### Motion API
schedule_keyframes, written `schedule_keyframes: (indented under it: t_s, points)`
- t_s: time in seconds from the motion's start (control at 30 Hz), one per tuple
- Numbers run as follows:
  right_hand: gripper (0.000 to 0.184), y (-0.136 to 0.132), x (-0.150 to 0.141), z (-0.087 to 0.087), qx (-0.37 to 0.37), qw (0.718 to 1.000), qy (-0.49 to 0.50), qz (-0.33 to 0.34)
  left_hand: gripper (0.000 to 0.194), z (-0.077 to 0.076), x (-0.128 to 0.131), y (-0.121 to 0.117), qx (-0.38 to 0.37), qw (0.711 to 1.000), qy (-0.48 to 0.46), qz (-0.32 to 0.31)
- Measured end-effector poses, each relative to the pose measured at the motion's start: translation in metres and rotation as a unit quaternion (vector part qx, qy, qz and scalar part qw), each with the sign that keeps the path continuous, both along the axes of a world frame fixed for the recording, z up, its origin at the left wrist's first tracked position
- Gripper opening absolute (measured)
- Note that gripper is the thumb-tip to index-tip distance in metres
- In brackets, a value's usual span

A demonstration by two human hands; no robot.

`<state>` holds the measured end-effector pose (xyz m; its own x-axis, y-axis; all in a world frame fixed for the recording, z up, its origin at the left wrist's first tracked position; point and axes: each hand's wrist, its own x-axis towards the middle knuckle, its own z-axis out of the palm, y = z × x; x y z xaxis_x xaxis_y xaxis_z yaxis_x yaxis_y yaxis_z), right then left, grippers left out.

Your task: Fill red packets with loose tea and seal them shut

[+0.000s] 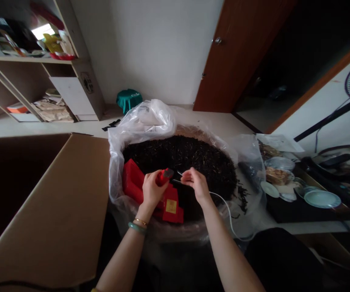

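Observation:
My left hand (152, 188) is closed around a small red packet (162, 177), whose top end shows something dark. Just to its right, my right hand (195, 183) pinches a thin metal tool with two prongs, like tweezers (177, 181), pointing toward the packet. Both hands are above a heap of dark dried leaves (205, 156), which looks like loose tea, in a big clear plastic bag (115, 162). More red packets (132, 178) lie on the heap's left side, below and beside my left hand. One red packet with a gold label (171, 206) lies below the hands.
A large open cardboard box (80, 202) stands at left. At right, a low dark table (281, 211) bears bowls and lids. A white cord (230, 215) runs by the bag's right side. Behind are a shelf (86, 89), a green-covered bin (129, 99) and a wooden door (220, 69).

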<state>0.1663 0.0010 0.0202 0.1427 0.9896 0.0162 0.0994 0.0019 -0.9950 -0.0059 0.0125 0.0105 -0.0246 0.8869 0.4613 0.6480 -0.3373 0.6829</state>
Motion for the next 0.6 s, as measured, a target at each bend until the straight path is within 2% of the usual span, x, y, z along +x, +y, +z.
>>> schedule_keyframes:
  t_s: [0.03,0.1,0.17,0.27,0.47,0.6]
  points:
    - [0.05,0.001,0.001,-0.008,-0.028,0.996,-0.074,0.043,0.039,-0.001,0.0,0.001,-0.007,1.0,-0.02,0.018]
    - [0.037,0.004,0.001,-0.025,-0.031,0.955,-0.27,0.117,0.041,-0.002,-0.001,0.003,-0.015,0.998,-0.047,0.034]
    - [0.028,0.007,0.0,-0.039,-0.023,0.929,-0.345,0.133,0.042,-0.004,-0.001,0.004,-0.017,0.997,-0.064,0.036]
    - [0.026,0.016,0.001,-0.05,-0.011,0.92,-0.376,0.112,0.043,-0.005,-0.004,0.006,-0.022,0.994,-0.092,0.052]
    - [0.052,0.045,0.004,-0.047,0.001,0.901,-0.425,0.084,0.048,-0.006,-0.006,0.01,-0.058,0.982,-0.163,0.078]
    - [0.086,0.063,-0.023,-0.033,-0.068,0.857,-0.502,0.09,0.049,-0.007,-0.006,0.011,-0.063,0.978,-0.185,0.071]
